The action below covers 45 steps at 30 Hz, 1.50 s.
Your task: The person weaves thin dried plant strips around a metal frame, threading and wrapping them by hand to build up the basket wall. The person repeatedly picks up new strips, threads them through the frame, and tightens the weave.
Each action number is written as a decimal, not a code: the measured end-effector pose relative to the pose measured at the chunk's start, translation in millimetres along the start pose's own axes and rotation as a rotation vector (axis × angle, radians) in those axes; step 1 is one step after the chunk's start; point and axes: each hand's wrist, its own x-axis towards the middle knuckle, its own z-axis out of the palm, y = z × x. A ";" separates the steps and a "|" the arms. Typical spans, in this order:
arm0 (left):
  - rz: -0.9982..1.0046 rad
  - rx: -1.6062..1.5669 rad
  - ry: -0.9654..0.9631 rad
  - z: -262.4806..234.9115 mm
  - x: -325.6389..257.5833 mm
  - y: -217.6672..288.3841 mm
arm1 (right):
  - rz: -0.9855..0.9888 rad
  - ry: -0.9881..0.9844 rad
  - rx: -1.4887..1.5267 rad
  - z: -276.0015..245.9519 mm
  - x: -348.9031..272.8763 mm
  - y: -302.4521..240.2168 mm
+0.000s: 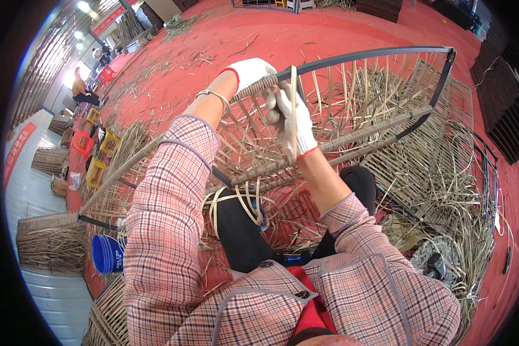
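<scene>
Head view. Left hand, white glove, closed over top bar of metal frame, on stretch already wrapped with cane. Right hand, white glove, clenched on pale cane strip running upright across bar; fingertips hidden behind strip and frame, exact pinch hard to make out. Frame tilted across lap, half woven, loose strands crossing inside. Lower left corner of frame partly lost behind plaid sleeve. Coil of cane over dark knee. Stack of blue bowls at left, cut off by sleeve. Loose cane heap at right on red floor. Distant seated person, too small for detail.
</scene>
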 end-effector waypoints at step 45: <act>0.238 -0.226 0.591 10.0 -27.3 25.7 | -0.442 -1.302 -0.346 17.9 -208.6 -300.0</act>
